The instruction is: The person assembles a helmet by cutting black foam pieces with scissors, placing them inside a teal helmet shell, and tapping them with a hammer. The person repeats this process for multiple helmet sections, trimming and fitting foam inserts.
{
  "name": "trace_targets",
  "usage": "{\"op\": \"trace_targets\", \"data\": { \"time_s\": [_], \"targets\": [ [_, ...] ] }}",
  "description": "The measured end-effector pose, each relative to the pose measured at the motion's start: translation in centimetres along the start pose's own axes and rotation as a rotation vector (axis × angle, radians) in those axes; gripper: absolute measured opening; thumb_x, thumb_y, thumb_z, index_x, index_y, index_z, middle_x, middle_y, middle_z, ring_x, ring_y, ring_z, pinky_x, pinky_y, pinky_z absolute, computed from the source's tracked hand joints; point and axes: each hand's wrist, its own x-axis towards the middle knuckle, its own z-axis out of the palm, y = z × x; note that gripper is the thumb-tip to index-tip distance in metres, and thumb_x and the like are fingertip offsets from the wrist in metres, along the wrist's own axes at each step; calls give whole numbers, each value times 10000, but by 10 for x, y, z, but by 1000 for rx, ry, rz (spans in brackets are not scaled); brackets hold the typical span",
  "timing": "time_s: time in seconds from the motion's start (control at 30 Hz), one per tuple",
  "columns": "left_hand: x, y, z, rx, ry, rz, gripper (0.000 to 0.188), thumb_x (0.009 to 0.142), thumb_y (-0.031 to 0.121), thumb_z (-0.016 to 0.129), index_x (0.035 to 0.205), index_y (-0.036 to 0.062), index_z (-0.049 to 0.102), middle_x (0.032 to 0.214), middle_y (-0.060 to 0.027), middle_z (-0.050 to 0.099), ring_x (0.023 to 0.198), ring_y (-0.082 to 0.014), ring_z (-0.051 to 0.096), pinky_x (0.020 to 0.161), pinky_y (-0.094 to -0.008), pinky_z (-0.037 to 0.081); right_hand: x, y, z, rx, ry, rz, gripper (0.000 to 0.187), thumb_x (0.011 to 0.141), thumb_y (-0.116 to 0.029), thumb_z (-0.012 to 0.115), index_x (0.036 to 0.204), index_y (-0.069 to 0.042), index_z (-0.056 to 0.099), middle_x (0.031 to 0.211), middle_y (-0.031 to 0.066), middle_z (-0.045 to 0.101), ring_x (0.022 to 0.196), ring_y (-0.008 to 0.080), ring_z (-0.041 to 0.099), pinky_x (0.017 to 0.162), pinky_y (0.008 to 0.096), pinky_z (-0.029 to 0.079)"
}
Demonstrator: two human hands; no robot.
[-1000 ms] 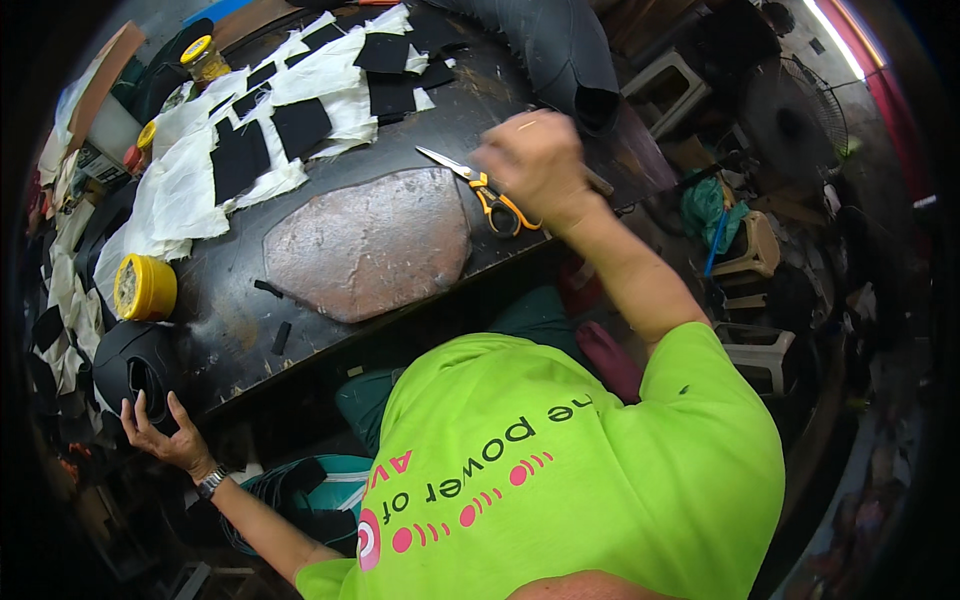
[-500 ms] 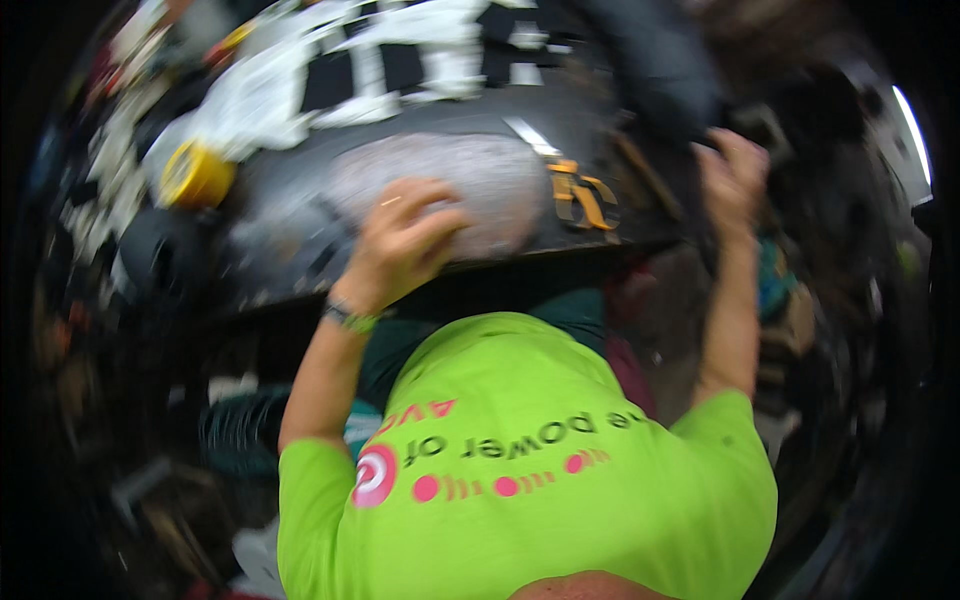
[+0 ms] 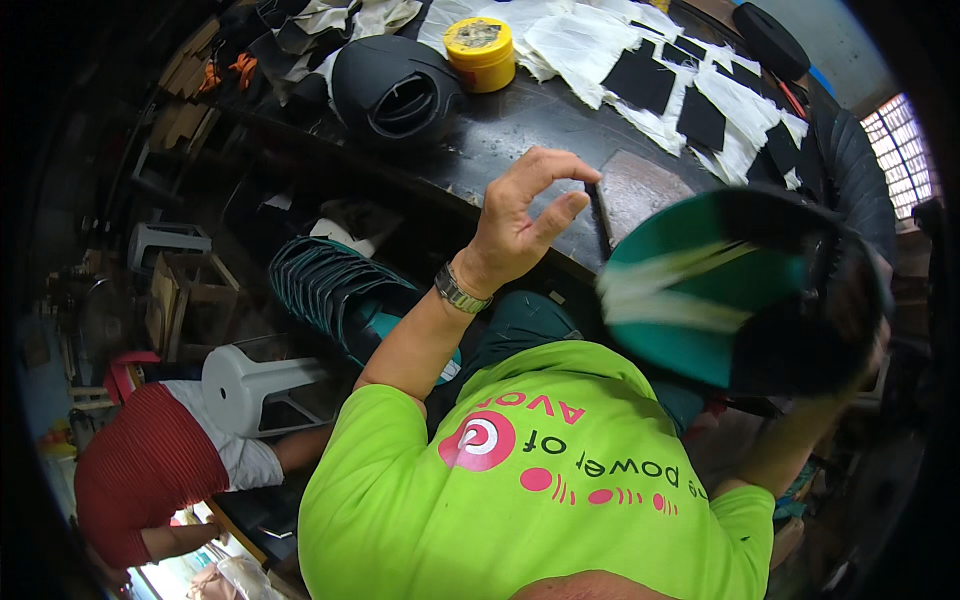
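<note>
My left hand (image 3: 530,215) is raised near the table's front edge, thumb and forefinger apart with nothing between them. Its fingertips are close to the stone slab (image 3: 645,195) on the dark table. At the right, a large rounded green and black piece (image 3: 700,285) with pale streaks is held up, blurred by motion. My right hand (image 3: 880,345) grips its far right side, the fingers mostly hidden behind it. The piece covers part of the slab and the table corner.
A yellow tub (image 3: 480,55) and a black rounded shell (image 3: 395,90) stand on the table (image 3: 560,130). White cloth with black patches (image 3: 690,110) lies beyond. Left are nested teal-edged pieces (image 3: 335,285), a white stool (image 3: 260,385) and a bending person in red (image 3: 150,470).
My right hand, empty before, now holds the green and black piece. My left hand has lifted off the slab area. The view has swung left, and the orange-handled scissors are out of sight.
</note>
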Motion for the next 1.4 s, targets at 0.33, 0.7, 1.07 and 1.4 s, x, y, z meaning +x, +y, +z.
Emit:
{"op": "trace_targets", "data": {
  "time_s": [0.33,0.7,1.07,1.4],
  "targets": [
    [-14,-17,61,97,-238,-449,792,871,305,795,1522,79,405,1307,-216,545,1061,-296,618,908,-401,536,140,117,-70,-1063,764,-55,530,1041,-439,600,1435,-89,551,1157,70,662,1029,136,610,881,296,477],
    [-31,-14,116,-289,-128,-511,821,921,-3,651,1617,78,224,1365,-183,501,1129,-222,608,948,-332,517,16,159,14,-1451,647,-248,882,856,-55,693,1620,-95,254,1571,235,411,1439,350,444,1183,398,353],
    [-36,0,110,-97,-286,-446,817,917,1,684,1602,37,241,1393,-211,562,1291,-269,591,1037,-361,507,4,165,-2,-1471,697,-259,848,896,0,601,1631,-150,204,1540,273,442,1377,422,518,1187,441,378],
    [29,20,72,-274,-325,-309,563,932,0,697,1469,34,532,1464,-116,524,1175,-192,644,968,-308,564,16,117,30,-571,175,-73,279,1044,-217,626,1244,-34,692,1020,57,674,861,75,610,757,243,511]
  ]
}}
